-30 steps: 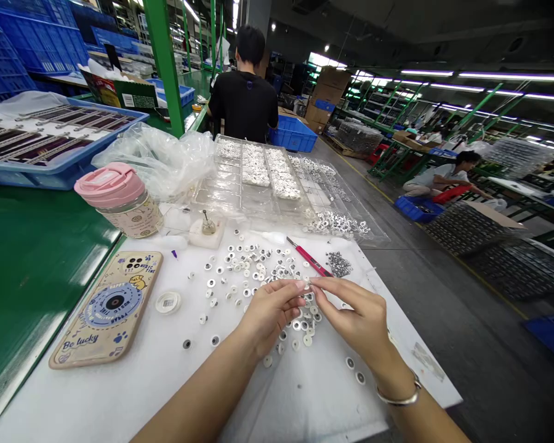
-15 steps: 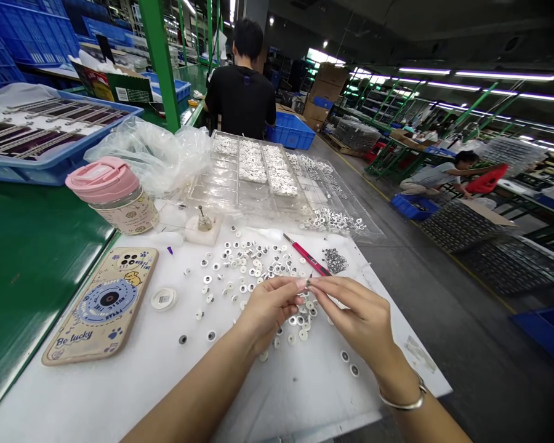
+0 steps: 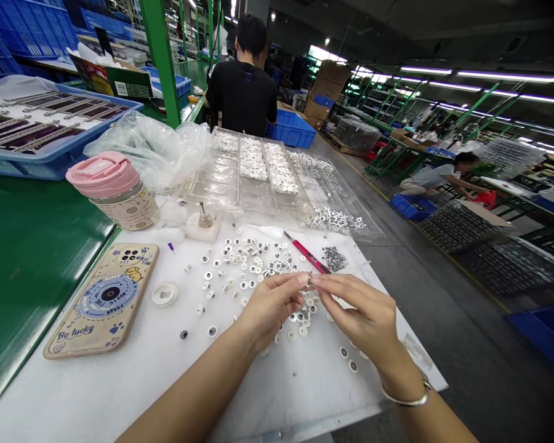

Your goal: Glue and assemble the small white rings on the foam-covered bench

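Note:
My left hand (image 3: pixel 274 307) and my right hand (image 3: pixel 362 307) meet at their fingertips over the white sheet (image 3: pixel 277 400). Pinched between them is a small dark metal part (image 3: pixel 309 280), mostly hidden by the fingers. Many white round pieces (image 3: pixel 244 285) with dark or metal centres lie scattered beneath and left of the hands. Just beyond the fingertips rests a red pen-like tool (image 3: pixel 310 256), beside a pile of tiny metal parts (image 3: pixel 335 259).
Left are a phone (image 3: pixel 104 298), a round white lid (image 3: pixel 165 295) and a pink-lidded cup (image 3: pixel 115 189). Behind stand a small metal-topped bottle (image 3: pixel 205 216) and a clear compartment tray (image 3: pixel 253 200). A person (image 3: pixel 242 86) sits beyond; another crouches right.
Both hands stay together, with my right hand shifted very slightly right. The view has moved a little. The crouching person's red item is lower.

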The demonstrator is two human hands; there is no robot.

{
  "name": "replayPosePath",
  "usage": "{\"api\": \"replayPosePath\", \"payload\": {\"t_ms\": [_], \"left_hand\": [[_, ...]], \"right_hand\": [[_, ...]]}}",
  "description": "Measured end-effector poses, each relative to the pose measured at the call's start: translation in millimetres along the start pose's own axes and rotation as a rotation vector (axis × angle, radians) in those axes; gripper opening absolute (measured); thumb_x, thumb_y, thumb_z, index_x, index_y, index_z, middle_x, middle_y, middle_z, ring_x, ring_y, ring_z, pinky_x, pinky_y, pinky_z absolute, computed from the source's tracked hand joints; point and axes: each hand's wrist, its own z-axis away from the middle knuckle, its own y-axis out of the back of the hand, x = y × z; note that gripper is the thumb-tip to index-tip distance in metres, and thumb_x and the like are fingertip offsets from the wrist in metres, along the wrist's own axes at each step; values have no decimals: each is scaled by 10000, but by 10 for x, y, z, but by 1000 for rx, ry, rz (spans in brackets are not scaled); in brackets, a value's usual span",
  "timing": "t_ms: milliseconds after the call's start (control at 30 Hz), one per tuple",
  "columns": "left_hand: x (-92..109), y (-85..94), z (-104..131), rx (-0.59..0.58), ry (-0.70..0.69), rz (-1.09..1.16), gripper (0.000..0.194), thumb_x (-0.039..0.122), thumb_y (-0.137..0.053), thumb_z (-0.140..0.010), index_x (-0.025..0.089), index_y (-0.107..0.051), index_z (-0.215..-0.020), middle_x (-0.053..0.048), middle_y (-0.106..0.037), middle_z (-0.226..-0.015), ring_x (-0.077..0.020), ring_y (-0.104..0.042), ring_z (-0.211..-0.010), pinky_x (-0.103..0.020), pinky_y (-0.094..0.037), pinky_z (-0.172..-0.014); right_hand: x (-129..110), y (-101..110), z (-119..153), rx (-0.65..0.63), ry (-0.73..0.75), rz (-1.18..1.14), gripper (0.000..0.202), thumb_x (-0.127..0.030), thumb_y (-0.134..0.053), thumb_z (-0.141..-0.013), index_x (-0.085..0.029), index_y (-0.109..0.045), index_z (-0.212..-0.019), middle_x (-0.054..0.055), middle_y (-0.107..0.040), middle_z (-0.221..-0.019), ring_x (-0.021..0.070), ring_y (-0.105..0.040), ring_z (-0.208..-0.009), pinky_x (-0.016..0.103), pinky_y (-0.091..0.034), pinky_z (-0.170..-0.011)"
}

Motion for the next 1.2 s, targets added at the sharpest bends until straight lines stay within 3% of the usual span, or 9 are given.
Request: {"api": "replayPosePath", "payload": {"t_ms": [167, 367, 567, 667, 833, 900, 1033, 1200], "left_hand": [[-2, -3, -2, -4, 2, -19, 226, 324, -738, -685, 116, -707, -767, -14, -582, -681, -50, -461, -579, -173, -401, -615], [-6, 4, -3, 54, 23, -31, 272, 364, -763, -640, 112, -683, -707, -8, -565, -638, -53, -449, -561, -181, -404, -612], [-42, 9, -2, 70, -3, -130, 288, 398, -738, -661, 118, -677, -686, 1, -535, -592, -59, -449, -538, -171, -373, -546], [-29, 1, 11, 91, -86, -291, 321, 447, -691, -694, 127, -704, -720, -8, -548, -548, -82, -468, -518, -187, -377, -525], [44, -52, 75, 72, -222, -509, 278, 402, -622, -762, 158, -737, -828, -31, -619, -581, -115, -508, -523, -210, -408, -533], [57, -65, 91, 101, -254, -560, 248, 380, -633, -754, 170, -739, -831, -23, -626, -574, -115, -511, -515, -207, -401, -517], [46, -54, 88, 150, -278, -618, 263, 402, -641, -743, 175, -740, -832, -24, -638, -594, -126, -541, -541, -204, -406, -519], [18, -20, 67, 125, -280, -670, 281, 410, -609, -768, 184, -737, -874, -26, -633, -589, -137, -550, -556, -209, -413, -531]], "right_hand": [[3, 23, -26, -32, 36, 42, 441, -17, -594, -742, -264, -601, -1107, 15, -701, -949, 169, -658, -853, 316, -547, -757], [31, 25, -28, -100, 122, 141, 598, -28, -583, -763, -238, -441, -1304, 42, -688, -1021, 169, -658, -870, 307, -548, -756], [15, -42, 35, -27, 119, 196, 542, -69, -620, -750, -228, -502, -1255, 47, -703, -978, 184, -672, -841, 306, -562, -733], [-20, -64, 47, 36, -1, 128, 422, -76, -628, -747, -233, -600, -1138, 38, -709, -966, 181, -682, -823, 293, -570, -746], [-45, -66, 24, 73, -495, -186, 178, -207, -644, -761, -210, -695, -932, 30, -727, -872, 197, -697, -776, 293, -597, -704], [-37, -70, 19, 57, -594, -316, 182, -244, -653, -756, -197, -699, -926, 38, -729, -861, 204, -698, -769, 303, -598, -706], [-26, -86, 39, 28, -632, -374, 198, -262, -628, -780, -198, -694, -955, 48, -722, -911, 200, -693, -805, 315, -584, -750], [-63, -96, 79, 10, -512, -173, 195, -227, -579, -812, -216, -687, -974, 37, -716, -938, 202, -685, -833, 316, -576, -757]]}}
